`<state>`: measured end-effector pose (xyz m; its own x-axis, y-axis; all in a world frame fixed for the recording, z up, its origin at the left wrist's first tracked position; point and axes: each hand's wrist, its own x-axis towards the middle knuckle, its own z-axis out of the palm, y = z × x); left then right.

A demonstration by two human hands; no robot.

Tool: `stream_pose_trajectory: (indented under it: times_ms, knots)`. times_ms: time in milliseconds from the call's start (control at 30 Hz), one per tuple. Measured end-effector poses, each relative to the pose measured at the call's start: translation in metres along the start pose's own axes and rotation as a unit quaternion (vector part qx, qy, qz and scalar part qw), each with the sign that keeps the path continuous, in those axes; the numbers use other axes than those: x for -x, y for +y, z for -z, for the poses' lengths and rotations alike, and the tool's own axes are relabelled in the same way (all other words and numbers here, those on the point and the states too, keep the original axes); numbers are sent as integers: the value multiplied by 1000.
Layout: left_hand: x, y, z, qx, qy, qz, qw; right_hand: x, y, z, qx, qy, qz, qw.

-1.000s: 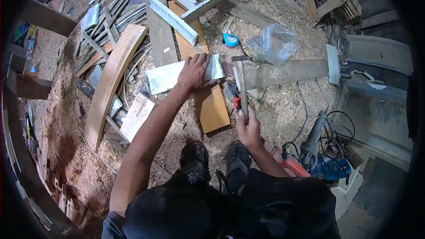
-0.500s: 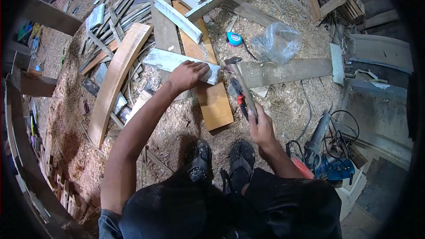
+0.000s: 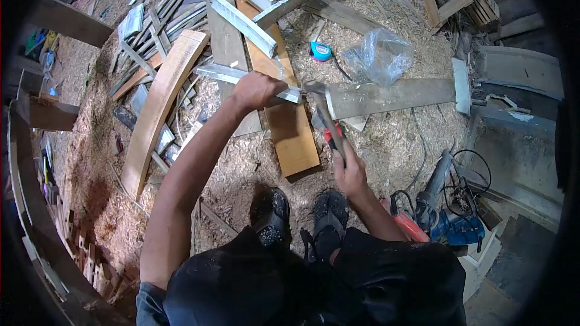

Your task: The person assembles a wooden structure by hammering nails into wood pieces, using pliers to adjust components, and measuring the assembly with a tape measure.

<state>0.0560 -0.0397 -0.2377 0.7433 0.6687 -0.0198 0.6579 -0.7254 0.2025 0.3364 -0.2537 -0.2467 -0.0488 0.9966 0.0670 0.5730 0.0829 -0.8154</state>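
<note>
My left hand [image 3: 258, 90] is closed round a whitish painted board [image 3: 220, 73], which is turned with its narrow edge up across an orange-brown plank [image 3: 296, 148]. In my right hand [image 3: 350, 172] is a hammer [image 3: 326, 108], gripped by its wooden handle. The hammer head is close to the right end of the whitish board. Just behind the handle lies a tool with a red and black grip [image 3: 332, 134], partly hidden. A wide grey-brown board [image 3: 393, 98] lies to the right of the hammer head.
Joined white-edged boards [image 3: 244, 24] lie beyond my left hand. A blue tape measure [image 3: 321, 52] and a clear plastic bag [image 3: 379, 57] rest on the shavings. A curved board [image 3: 163, 105] lies left, power tools [image 3: 456, 226] with cords at right.
My left hand has turned the whitish board from its broad face onto its narrow edge, and its fingers have closed round it. The hammer in my right hand has shifted slightly.
</note>
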Motion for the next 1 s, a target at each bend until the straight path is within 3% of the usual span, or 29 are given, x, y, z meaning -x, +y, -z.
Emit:
stream_pose_trajectory:
  times_ms: [67,200,233,333,467,533,567,700,800,1000]
  knots:
    - [1,0,2,8,19,-5,1000,-11,1,0,38,-35,-21,998]
    - [-2,1,5,2,-2,7,1000,-6,-1,3,-22,21,-1,1000]
    - [-2,1,4,-4,17,-4,1000,-8,-6,4,-16,-2,-37,999]
    - [-2,8,8,7,-45,40,998,-17,0,1,82,-46,0,996]
    - [4,23,-14,13,33,60,998,-14,-25,5,-52,0,-64,997]
    - [4,38,-35,1,70,115,991,-15,-26,2,-49,-3,-71,996]
    - [-1,39,-44,13,46,152,987,-15,-26,1,-46,-2,-66,997]
    - [-12,50,-41,28,118,174,977,-10,-13,-3,-10,-17,-74,997]
    - [-20,58,-33,43,87,225,970,-10,-7,-7,34,-7,-46,998]
    - [-26,58,-38,-40,82,214,972,-23,-5,-15,21,-45,-39,998]
